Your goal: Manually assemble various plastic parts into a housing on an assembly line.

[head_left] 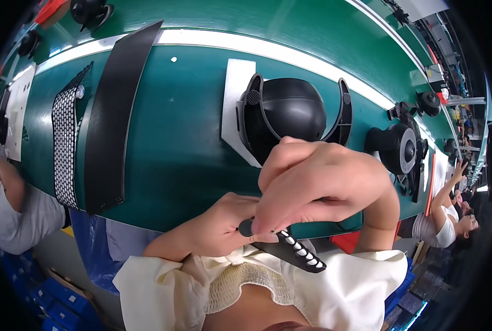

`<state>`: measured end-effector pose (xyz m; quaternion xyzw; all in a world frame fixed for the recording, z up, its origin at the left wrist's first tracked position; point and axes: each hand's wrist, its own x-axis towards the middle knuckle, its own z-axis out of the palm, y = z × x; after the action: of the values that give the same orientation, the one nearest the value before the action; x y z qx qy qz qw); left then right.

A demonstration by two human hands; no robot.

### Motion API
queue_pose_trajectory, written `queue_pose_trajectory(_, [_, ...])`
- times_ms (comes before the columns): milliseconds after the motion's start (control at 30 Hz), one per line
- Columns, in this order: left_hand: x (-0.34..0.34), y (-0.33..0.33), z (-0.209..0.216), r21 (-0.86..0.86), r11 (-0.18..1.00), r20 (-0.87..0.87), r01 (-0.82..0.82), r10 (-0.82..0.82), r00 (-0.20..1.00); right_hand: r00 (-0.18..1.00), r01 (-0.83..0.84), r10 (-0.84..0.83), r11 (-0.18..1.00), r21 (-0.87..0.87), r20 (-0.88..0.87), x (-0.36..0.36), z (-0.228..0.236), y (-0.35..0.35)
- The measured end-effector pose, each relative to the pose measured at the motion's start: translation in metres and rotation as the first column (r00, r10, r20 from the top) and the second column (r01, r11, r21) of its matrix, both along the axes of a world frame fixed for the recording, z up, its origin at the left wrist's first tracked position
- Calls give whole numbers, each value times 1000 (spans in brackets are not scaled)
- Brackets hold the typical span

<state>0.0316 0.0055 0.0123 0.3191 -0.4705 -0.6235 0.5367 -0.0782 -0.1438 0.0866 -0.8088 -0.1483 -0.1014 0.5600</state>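
A black curved strip with a perforated edge, white showing through its holes [301, 251], is held close to my chest. My left hand [215, 226] is closed around one end of it, where a dark rounded tab shows by the fingers. Over that end bends my right hand [334, 176], thumb and fingertips pinched onto the same strip. The right knuckles hide much of the grip. Just beyond my hands sits a glossy black rounded shell [295, 107] with a curved bracket [342, 113] rising beside it. A white foam block [232, 110] lies partly under the shell.
To the left lie a long black curved panel [113, 116] and a perforated black strip [65, 143]. At the right stands a black round housing [395, 149]. A white-edged conveyor [218, 38] runs along the far side. Other people work at left [28, 209] and right [442, 220].
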Motion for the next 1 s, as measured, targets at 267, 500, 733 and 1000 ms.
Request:
queue_pose_trajectory(267, [7, -2, 10, -37, 998, -3, 59, -59, 998, 976, 205, -187, 964, 172, -116, -9, -6, 14])
queue_pose_trajectory(500, [1, -6, -2, -130, 983, 250, -131, 161, 955, 692, 719, -701, 691, 75, -169, -29, -5, 30])
queue_pose_trajectory(733, [-1, -1, -15, -245, 963, 59, -113, 131, 990, 678, 697, -727, 683, -218, -107, -14, -7, 32])
queue_pose_trajectory(1000, [-1, -2, -18, -271, 956, 76, -112, 137, 988, 686, 678, -707, 707, -200, -173, -12, -5, 30])
